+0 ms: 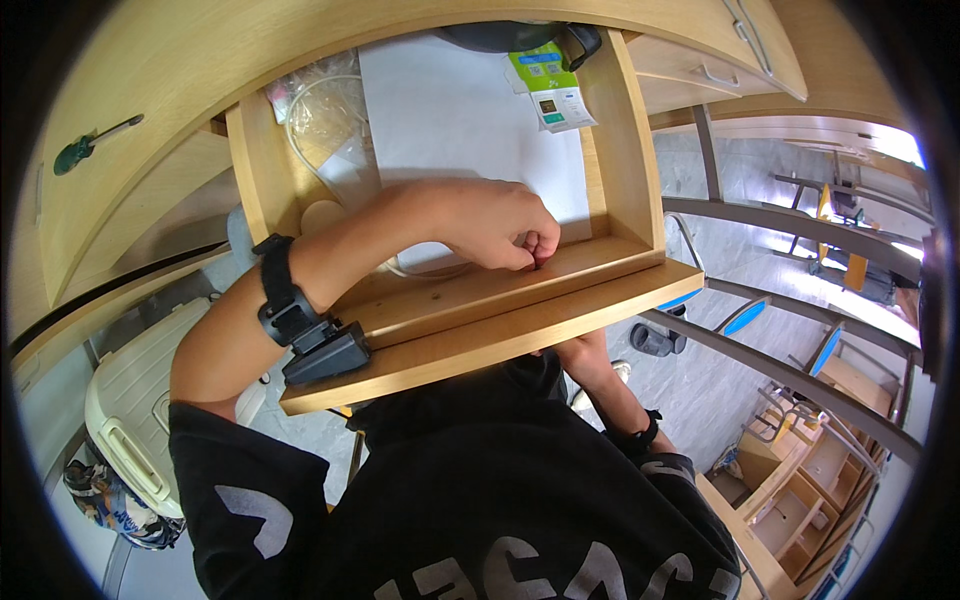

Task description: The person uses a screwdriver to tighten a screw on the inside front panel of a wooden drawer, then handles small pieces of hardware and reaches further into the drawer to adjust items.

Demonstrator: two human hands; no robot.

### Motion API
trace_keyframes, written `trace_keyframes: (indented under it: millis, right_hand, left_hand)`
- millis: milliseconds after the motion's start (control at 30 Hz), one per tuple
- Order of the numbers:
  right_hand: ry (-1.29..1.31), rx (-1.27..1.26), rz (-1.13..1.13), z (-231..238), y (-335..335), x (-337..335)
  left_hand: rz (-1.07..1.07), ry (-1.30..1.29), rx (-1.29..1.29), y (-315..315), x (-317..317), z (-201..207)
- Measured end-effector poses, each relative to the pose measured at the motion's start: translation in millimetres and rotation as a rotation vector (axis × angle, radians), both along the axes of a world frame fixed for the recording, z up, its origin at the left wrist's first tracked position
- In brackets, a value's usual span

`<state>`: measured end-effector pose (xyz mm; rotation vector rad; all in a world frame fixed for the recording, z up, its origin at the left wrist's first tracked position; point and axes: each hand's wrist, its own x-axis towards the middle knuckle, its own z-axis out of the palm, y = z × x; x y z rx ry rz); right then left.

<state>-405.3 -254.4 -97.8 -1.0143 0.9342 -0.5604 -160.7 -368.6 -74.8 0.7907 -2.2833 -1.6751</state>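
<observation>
My left hand [500, 225] reaches into a pulled-out wooden drawer [640, 170]. Its thumb and fingers are pinched together against the drawer's inner front board [440, 300]; a small dark speck shows at the fingertips, too small to name. Below the front panel [480, 345], my right hand [580, 352] is mostly covered by the wood, its fingers hidden. White paper [450, 120] lines the drawer. On it lie a clear plastic bag [325, 110], a white cable [290, 125] and a green and white card [550, 90].
A green-handled screwdriver [78, 152] lies on the wooden desk [150, 70] at the left. A dark rounded object [505, 36] sits at the drawer's back. A cream suitcase [130, 400] stands lower left. Metal frame bars [800, 225] and dark shoes [655, 338] are on the right.
</observation>
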Motion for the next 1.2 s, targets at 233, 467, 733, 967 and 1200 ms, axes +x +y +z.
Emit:
trace_keyframes:
  millis: [233, 467, 733, 967, 1200]
  right_hand:
    - [-0.017, 0.04, -0.034, 4, 1, 1]
    - [0.029, 0.019, -0.02, 5, 2, 0]
    - [0.149, -0.133, -0.034, 6, -2, 6]
    - [0.218, -0.208, 0.036, -22, -31, 28]
    - [0.016, -0.325, 0.249, -19, -100, 142]
  left_hand:
    - [-0.077, -0.023, -0.02, -1, -4, 2]
    - [-0.058, -0.033, -0.011, 4, -7, -1]
    - [-0.089, -0.097, -0.024, 2, -9, -4]
    - [-0.142, 0.046, 0.083, 5, -18, 20]
    - [0.055, -0.064, 0.11, 15, -26, -17]
